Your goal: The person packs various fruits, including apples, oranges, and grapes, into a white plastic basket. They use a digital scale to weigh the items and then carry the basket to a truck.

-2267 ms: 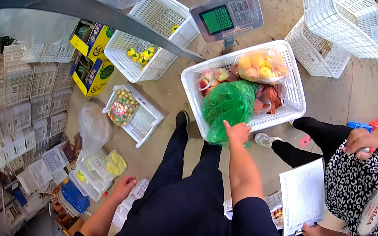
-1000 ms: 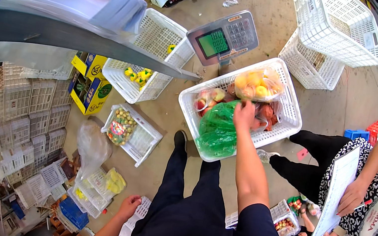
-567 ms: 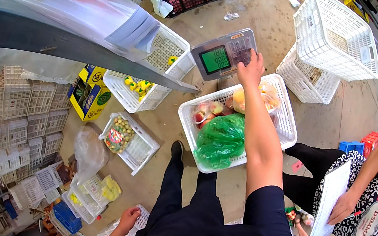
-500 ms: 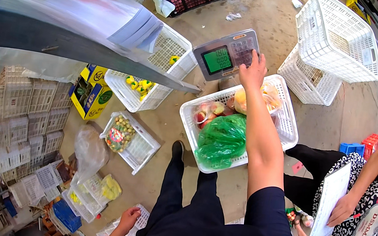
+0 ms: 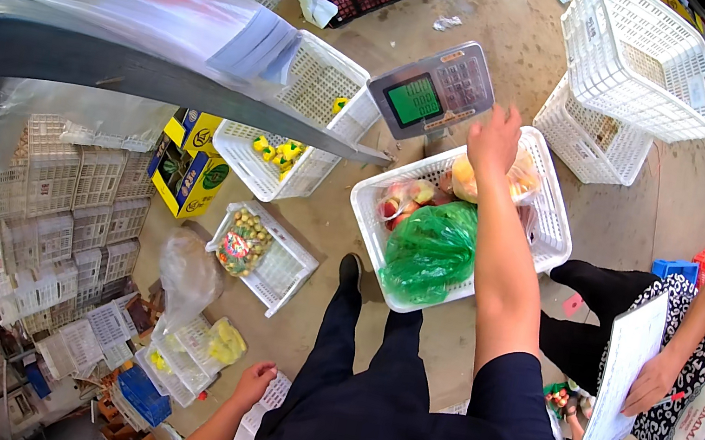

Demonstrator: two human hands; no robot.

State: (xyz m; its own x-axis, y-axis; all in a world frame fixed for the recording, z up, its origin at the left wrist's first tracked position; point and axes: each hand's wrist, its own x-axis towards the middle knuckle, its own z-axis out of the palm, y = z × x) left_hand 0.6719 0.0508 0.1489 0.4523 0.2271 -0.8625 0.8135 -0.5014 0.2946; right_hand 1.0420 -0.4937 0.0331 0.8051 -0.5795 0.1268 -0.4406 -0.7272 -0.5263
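My right hand [image 5: 494, 139] is over the far side of a white crate [image 5: 361, 212], next to the button panel of a grey scale display [image 5: 432, 90] with a lit green screen. Its fingers are stretched out and hold nothing, slightly blurred. Inside the crate lie a full green plastic bag [image 5: 432, 251], a clear bag of red and yellow fruit [image 5: 403, 199] and a bag of orange-yellow produce [image 5: 525, 177], partly hidden by my hand and forearm. My left hand [image 5: 255, 384] hangs empty at my left side, fingers loosely bent and slightly apart.
A grey post [image 5: 176, 99] with plastic bags crosses the left. Beside it stand a crate with yellow items [image 5: 269, 186] and a crate of small round fruit [image 5: 280, 266]. White crates [image 5: 629, 71] are stacked far right. Near right, a person [image 5: 684, 373] holds a clipboard [image 5: 626, 381].
My right hand has lifted off the display's buttons and drawn back slightly toward the crate. The whole view has shifted a little. My left hand still hangs at my side.
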